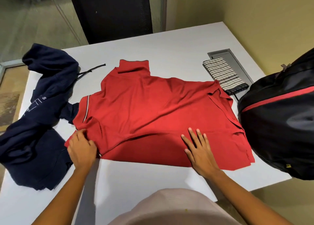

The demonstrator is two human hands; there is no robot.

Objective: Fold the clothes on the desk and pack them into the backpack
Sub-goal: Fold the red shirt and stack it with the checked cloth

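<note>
A red polo shirt (144, 109) lies spread across the middle of the white desk (169, 42), its collar toward the right. My left hand (81, 148) pinches the shirt's near left edge by the striped sleeve cuff. My right hand (198, 150) lies flat with straight fingers on the near right part of the shirt. A dark navy hoodie (39, 116) lies crumpled at the left, partly under the shirt's sleeve. A black backpack with a red stripe (278, 127) stands at the desk's right edge, touching the shirt's collar end.
A folded striped white cloth (222, 75) lies at the back right over a grey cable hatch (229, 54). The hoodie's drawstring (91, 70) trails on the desk. A dark panel (110, 12) stands behind the desk. The desk's near edge is by my body.
</note>
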